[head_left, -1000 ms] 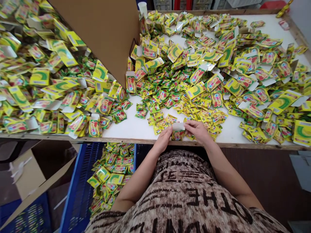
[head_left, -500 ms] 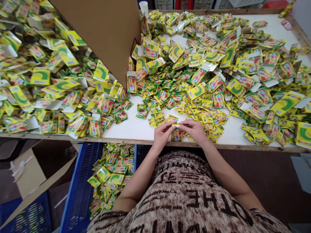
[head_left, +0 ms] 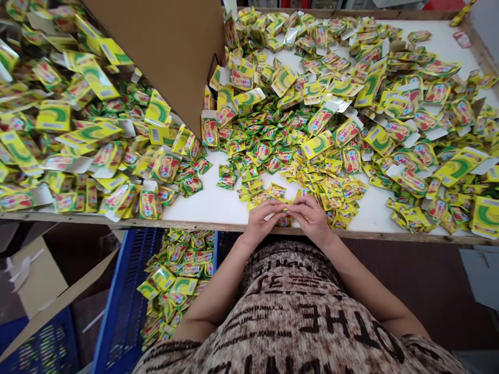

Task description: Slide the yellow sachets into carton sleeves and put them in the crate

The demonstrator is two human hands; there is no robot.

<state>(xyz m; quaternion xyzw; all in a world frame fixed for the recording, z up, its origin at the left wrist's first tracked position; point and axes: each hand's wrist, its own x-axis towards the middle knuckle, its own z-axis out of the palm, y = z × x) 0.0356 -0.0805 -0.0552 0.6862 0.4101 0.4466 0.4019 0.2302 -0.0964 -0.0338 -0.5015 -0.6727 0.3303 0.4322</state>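
Observation:
At the table's front edge my left hand [head_left: 262,221] and my right hand [head_left: 312,219] meet, thumbs and fingertips pinched together. Between them is a small yellow-and-green candy box [head_left: 286,221], gripped at its top edge; the fingers cover most of it. Just beyond my fingers lie yellow candy packets [head_left: 335,189], and behind those a heap of green packets [head_left: 268,132] with red pictures on them.
Many small boxes [head_left: 319,144], several with white flaps open, cover the white table [head_left: 218,205]. A large cardboard piece [head_left: 167,47] rises at the left middle. Below the front edge stands a blue crate [head_left: 115,301] filled with boxes and packets.
My fingers have closed further over the box's top, and the yellow top edge that showed before is now mostly covered. Both hands stay at nearly the same place.

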